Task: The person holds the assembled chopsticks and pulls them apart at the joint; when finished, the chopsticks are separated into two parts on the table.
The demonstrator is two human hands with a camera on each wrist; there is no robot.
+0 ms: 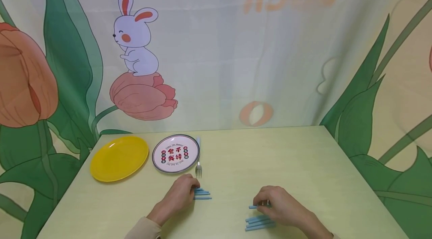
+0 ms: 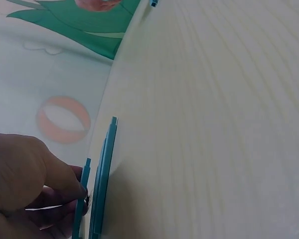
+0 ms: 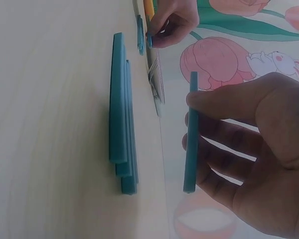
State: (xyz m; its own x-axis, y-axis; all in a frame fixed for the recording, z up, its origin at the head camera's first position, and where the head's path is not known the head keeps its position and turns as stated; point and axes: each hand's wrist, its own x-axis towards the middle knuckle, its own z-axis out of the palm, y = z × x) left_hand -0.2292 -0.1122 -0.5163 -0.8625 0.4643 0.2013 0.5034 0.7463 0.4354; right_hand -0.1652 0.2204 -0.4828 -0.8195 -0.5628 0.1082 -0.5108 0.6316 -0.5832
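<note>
My right hand (image 1: 282, 204) pinches one blue stick (image 3: 191, 149) between thumb and fingertips, holding it off the table. Beside it on the table lies a small group of similar blue sticks (image 1: 260, 223), roughly side by side. In the left wrist view, the thumb and fingers of my left hand (image 1: 181, 193) pinch another blue stick (image 2: 84, 184). A second group of blue sticks (image 1: 202, 193) lies right by that hand, partly covered by it in the head view. These sticks are slim, straight and plain.
A yellow plate (image 1: 119, 159) lies at the table's far left. Next to it is a white plate (image 1: 175, 162) with printed red characters and a dark rim. A fork (image 1: 198, 169) with a pale handle lies along that plate's right side. A patterned curtain (image 1: 216, 62) stands behind the table.
</note>
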